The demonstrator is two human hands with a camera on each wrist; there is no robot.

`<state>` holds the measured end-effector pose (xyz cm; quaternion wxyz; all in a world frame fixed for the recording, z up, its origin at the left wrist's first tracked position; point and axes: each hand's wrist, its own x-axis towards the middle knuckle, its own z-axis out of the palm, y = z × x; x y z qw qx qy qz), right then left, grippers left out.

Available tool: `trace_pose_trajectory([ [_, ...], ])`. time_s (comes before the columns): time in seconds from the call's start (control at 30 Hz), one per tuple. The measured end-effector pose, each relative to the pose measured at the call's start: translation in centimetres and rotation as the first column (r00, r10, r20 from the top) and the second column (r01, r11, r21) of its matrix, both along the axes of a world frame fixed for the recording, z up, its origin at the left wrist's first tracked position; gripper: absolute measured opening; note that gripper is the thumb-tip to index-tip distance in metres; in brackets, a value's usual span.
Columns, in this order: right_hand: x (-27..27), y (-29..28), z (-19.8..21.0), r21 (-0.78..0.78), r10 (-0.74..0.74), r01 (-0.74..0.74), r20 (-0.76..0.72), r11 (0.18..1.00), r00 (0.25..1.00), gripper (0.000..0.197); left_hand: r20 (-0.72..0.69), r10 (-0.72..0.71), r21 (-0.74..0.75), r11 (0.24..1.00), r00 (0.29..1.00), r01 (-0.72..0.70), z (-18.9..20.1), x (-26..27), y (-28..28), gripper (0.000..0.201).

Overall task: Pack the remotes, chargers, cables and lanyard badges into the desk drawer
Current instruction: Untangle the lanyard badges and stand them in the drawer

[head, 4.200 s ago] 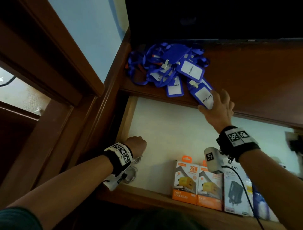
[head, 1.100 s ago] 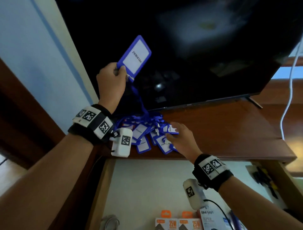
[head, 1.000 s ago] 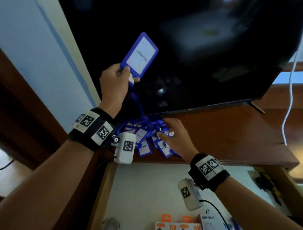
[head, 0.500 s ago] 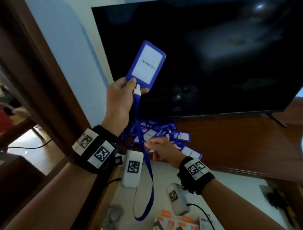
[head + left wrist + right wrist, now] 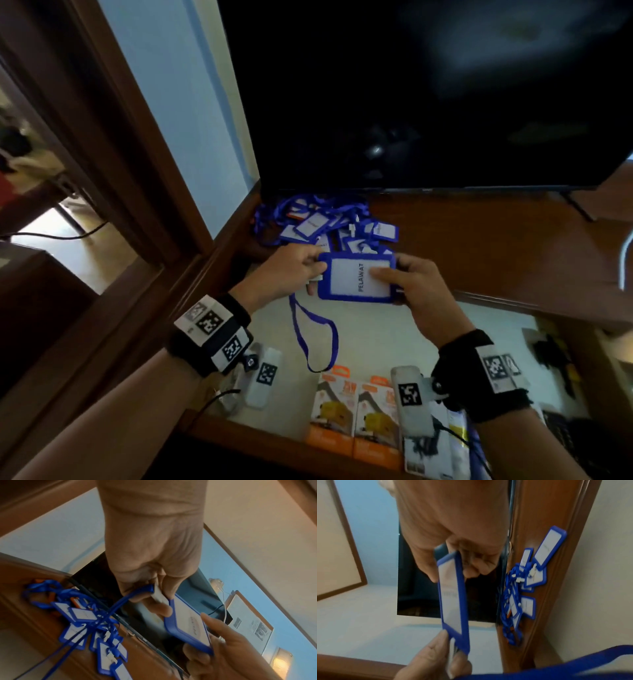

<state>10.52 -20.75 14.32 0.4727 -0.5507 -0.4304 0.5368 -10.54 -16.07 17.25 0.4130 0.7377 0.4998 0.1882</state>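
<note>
A blue lanyard badge (image 5: pixel 356 281) (image 5: pixel 187 627) (image 5: pixel 453 599) with a white card reading PELAWAT hangs between both hands above the open drawer (image 5: pixel 373 339). My left hand (image 5: pixel 291 270) (image 5: pixel 150 588) pinches its clip end and strap. My right hand (image 5: pixel 411 291) (image 5: pixel 453 555) grips the opposite end, thumb on the card. The blue strap (image 5: pixel 313 339) loops down over the drawer. A pile of blue badges (image 5: pixel 325 226) (image 5: pixel 85 622) (image 5: pixel 525 582) lies on the desk top by the wall.
A dark TV screen (image 5: pixel 428 92) stands on the wooden desk (image 5: pixel 496 246). Orange charger boxes (image 5: pixel 356 414) line the drawer's front, with a white cable coil (image 5: pixel 233 401) at front left and dark items (image 5: pixel 555 359) at the right. A wooden door frame (image 5: pixel 113 154) rises left.
The left hand lowered the raised badge from in front of the screen to just above the drawer. The right hand left the pile and took hold of the badge's other end.
</note>
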Motion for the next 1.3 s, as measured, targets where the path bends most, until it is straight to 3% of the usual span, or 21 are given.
trace_pose_trajectory([
  [0.1, -1.4, -0.4, -0.4, -0.053, -0.005, 0.01, 0.092, 0.999, 0.996, 0.009, -0.066, 0.068, 0.09, 0.994, 0.995, -0.062, -1.4, -0.4, 1.1, 0.015],
  [0.17, -2.7, -0.5, -0.6, -0.073, -0.097, 0.101, 0.048, 0.992, 0.994, 0.015, -0.102, 0.198, 0.27, 0.949, 0.975, -0.164, -2.6, -0.7, 1.4, 0.019],
  [0.23, -4.0, -0.6, -1.0, -0.105, -0.241, 0.235, -0.047, 0.966, 0.969, 0.017, 0.045, 0.282, 0.329, 0.902, 0.958, -0.281, -3.2, -1.0, 0.7, 0.012],
  [0.27, -4.5, -0.7, -1.3, -0.126, -0.309, 0.296, -0.099, 0.947, 0.946, 0.017, 0.121, 0.301, 0.272, 0.907, 0.946, -0.323, -3.4, -1.1, 0.2, 0.007],
  [0.33, -5.5, -1.1, -1.8, -0.161, -0.395, 0.369, -0.184, 0.915, 0.9, 0.018, 0.11, 0.347, 0.114, 0.927, 0.931, -0.358, -4.1, -1.1, -0.7, 0.021],
  [0.43, -7.3, -1.9, -2.1, -0.143, -0.39, 0.366, -0.22, 0.92, 0.894, 0.018, 0.173, 0.393, -0.142, 0.917, 0.903, -0.372, -6.0, -1.0, -1.0, 0.039],
  [0.53, -8.7, -2.4, -2.6, -0.161, -0.366, 0.339, -0.19, 0.927, 0.911, 0.022, 0.249, 0.433, -0.288, 0.887, 0.866, -0.361, -7.0, -1.1, -1.2, 0.041],
  [0.67, -9.9, -2.4, -3.6, -0.214, -0.367, 0.343, -0.079, 0.914, 0.927, 0.021, 0.337, 0.452, -0.318, 0.88, 0.826, -0.352, -7.4, -2.1, -1.3, 0.015],
  [0.77, -10.2, -2.3, -4.0, -0.188, -0.387, 0.376, -0.025, 0.907, 0.922, 0.004, 0.36, 0.389, -0.305, 0.908, 0.848, -0.287, -7.5, -3.1, -1.4, 0.003],
  [0.9, -10.3, -2.0, -4.2, -0.111, -0.395, 0.39, -0.019, 0.914, 0.919, 0.016, 0.414, 0.285, -0.345, 0.928, 0.864, -0.14, -7.1, -3.8, -2.1, 0.014],
  [1.07, -10.7, -2.5, -3.5, -0.11, -0.292, 0.275, -0.197, 0.955, 0.936, 0.044, 0.419, 0.145, -0.419, 0.907, 0.896, 0.049, -6.6, -4.2, -2.3, 0.017],
  [1.3, -10.9, -3.7, -3.0, -0.209, -0.205, 0.126, -0.42, 0.97, 0.884, 0.044, 0.467, 0.189, -0.446, 0.894, 0.864, 0.045, -6.5, -4.0, -2.4, 0.018],
])
